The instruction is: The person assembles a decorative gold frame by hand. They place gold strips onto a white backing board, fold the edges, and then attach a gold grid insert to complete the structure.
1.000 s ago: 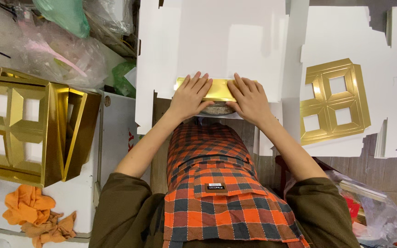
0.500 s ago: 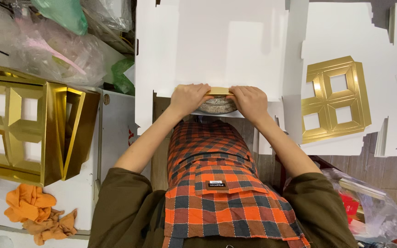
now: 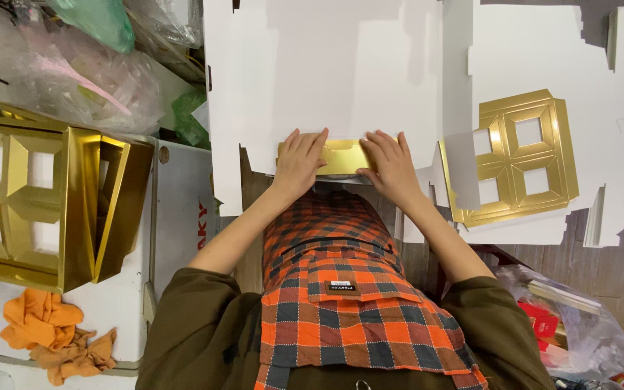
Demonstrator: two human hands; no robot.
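A large white die-cut cardboard sheet [image 3: 326, 72] lies flat in front of me. Its near edge carries a folded gold flap [image 3: 341, 155]. My left hand [image 3: 299, 160] presses flat on the left end of that flap, fingers spread a little. On the right end rests my right hand [image 3: 388, 165], also flat, fingers pointing away from me. Both palms cover part of the gold strip. An orange and grey checked apron [image 3: 348, 289] covers my lap below the hands.
A flat gold insert with four square windows [image 3: 516, 157] lies on more white card at the right. Assembled gold window boxes [image 3: 45, 195] stand at the left on a white surface. Orange rags [image 3: 52, 336] lie lower left; plastic bags [image 3: 88, 65] fill the upper left.
The hands drew the gold flap toward me half a second ago, hiding most of it. Now they lie flat again and more of the gold strip shows.
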